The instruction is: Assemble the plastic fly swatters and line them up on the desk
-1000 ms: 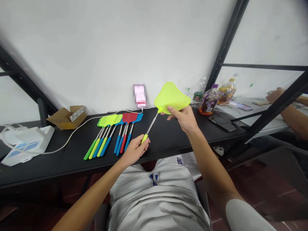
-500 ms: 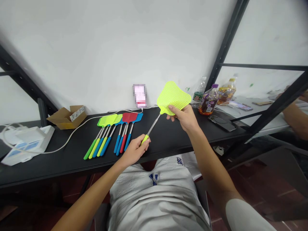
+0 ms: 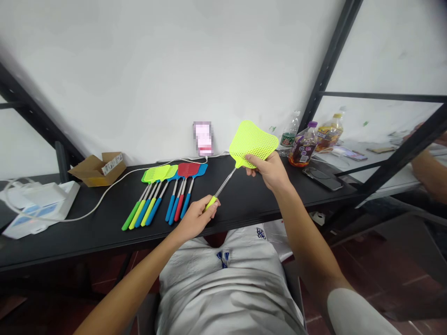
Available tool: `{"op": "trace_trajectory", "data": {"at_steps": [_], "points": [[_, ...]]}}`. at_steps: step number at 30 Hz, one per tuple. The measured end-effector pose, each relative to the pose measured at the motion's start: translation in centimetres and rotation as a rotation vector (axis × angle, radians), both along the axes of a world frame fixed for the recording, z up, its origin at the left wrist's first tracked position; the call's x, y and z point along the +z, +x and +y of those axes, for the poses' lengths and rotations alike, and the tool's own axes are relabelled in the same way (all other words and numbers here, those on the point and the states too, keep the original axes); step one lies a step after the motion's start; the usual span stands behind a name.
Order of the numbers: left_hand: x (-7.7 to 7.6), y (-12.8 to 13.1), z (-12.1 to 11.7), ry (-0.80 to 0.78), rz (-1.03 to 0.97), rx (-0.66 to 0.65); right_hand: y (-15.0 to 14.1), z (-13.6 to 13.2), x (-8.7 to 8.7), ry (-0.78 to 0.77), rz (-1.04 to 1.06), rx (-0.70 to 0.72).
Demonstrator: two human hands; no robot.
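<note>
A yellow fly swatter [image 3: 252, 141] with a metal telescopic rod is held in the air over the black table [image 3: 104, 228]. My left hand [image 3: 195, 218] is closed round its yellow-green handle near the table's front edge. My right hand [image 3: 267, 170] pinches the lower edge of the mesh head. A row of several fly swatters [image 3: 164, 193] with green, yellow, blue and red handles lies flat on the table to the left of my left hand.
A small cardboard box [image 3: 96, 168], white boxes [image 3: 38, 204] and a white cable [image 3: 104, 195] lie at the left. A phone [image 3: 203, 138] leans on the wall. Bottles [image 3: 303, 146] and a dark phone [image 3: 323, 178] stand at right. Another person's arm [image 3: 431, 172] shows far right.
The swatter head and my right hand have shifted slightly right and a little lower. My left hand keeps its grip on the handle. The other person's arm has drawn back to the right.
</note>
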State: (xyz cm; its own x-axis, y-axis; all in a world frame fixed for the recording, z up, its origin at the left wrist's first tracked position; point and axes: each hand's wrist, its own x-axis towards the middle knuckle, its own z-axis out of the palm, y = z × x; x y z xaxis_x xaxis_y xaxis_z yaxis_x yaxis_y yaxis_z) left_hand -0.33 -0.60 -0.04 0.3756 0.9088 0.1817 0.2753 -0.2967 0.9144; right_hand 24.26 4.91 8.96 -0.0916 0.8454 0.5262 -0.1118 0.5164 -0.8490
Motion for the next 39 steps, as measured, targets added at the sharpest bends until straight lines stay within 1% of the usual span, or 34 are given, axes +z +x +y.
{"op": "trace_trajectory", "data": {"at_steps": [10, 16, 22, 34, 39], "points": [[0.1, 0.0, 0.0, -0.006, -0.006, -0.004, 0.2, -0.1, 0.0, 0.000, -0.081, 0.022], [0.0, 0.0, 0.0, -0.003, -0.006, 0.008, -0.2, 0.1, -0.1, -0.027, -0.085, 0.027], [-0.1, -0.1, 0.1, -0.011, -0.017, -0.009, -0.3, 0.3, -0.4, -0.045, -0.055, 0.051], [-0.1, -0.1, 0.2, -0.002, -0.018, 0.002, -0.7, 0.1, -0.4, -0.068, -0.068, 0.069], [-0.1, -0.1, 0.1, -0.023, -0.040, -0.007, -0.9, 0.1, -0.5, -0.071, -0.050, 0.091]]}}
